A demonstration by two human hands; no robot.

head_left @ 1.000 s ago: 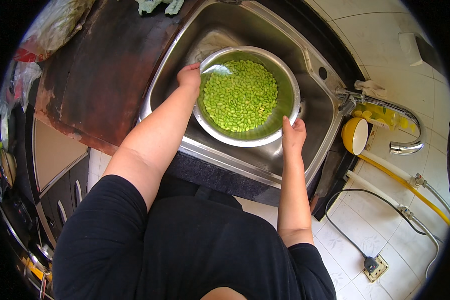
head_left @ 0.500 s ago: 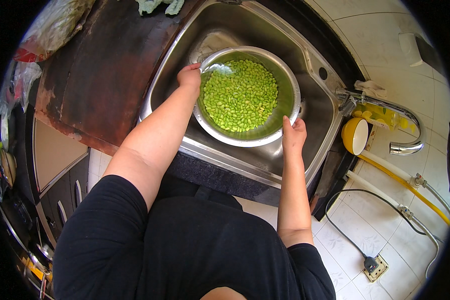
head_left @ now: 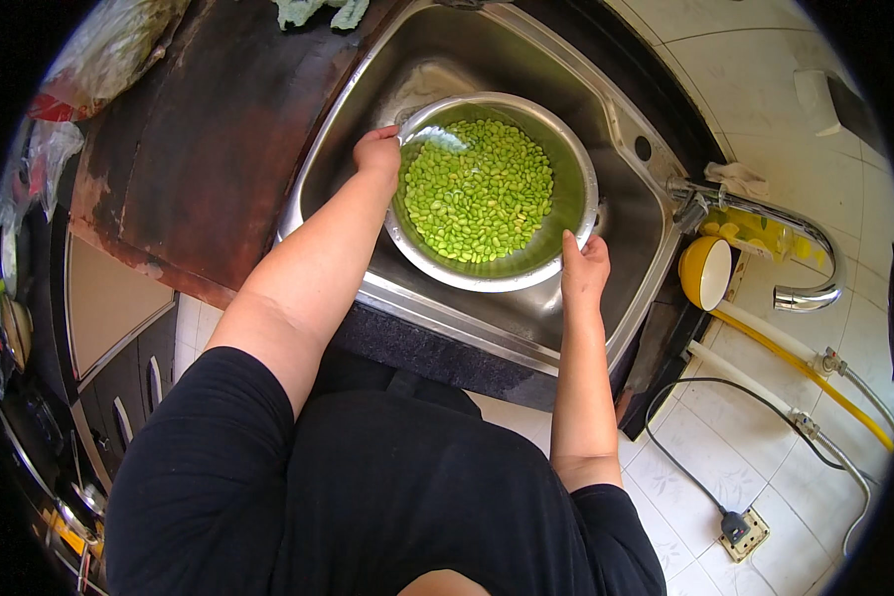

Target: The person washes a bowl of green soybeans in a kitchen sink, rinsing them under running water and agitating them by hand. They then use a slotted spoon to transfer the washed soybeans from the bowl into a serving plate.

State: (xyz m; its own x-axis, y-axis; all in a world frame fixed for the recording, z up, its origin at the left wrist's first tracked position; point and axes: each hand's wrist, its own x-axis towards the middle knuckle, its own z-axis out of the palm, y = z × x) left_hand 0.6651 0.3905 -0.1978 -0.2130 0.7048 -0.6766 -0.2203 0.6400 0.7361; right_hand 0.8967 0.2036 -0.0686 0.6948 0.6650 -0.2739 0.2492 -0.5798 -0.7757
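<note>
A round metal bowl (head_left: 445, 279) is in the stainless steel sink (head_left: 392, 68). Shelled green beans (head_left: 482, 189) cover its bottom, under what looks like clear water. My left hand (head_left: 376, 153) grips the bowl's rim at the upper left, fingers curled out of sight behind it. On the opposite side, at the lower right, my right hand (head_left: 586, 266) pinches the rim, its thumb on top. Whether the bowl rests on the sink floor or is held just above it, I cannot tell.
A chrome faucet (head_left: 810, 296) is turned away to the right, beside a yellow bowl (head_left: 703, 270). Left of the sink runs a dark reddish-brown countertop (head_left: 219, 119) with plastic bags (head_left: 119, 60) and a green cloth (head_left: 318, 12). A cable leads to a plug (head_left: 735, 526) at lower right.
Both hands keep their hold on the bowl, which stays in the same place. The beans and water look almost the same.
</note>
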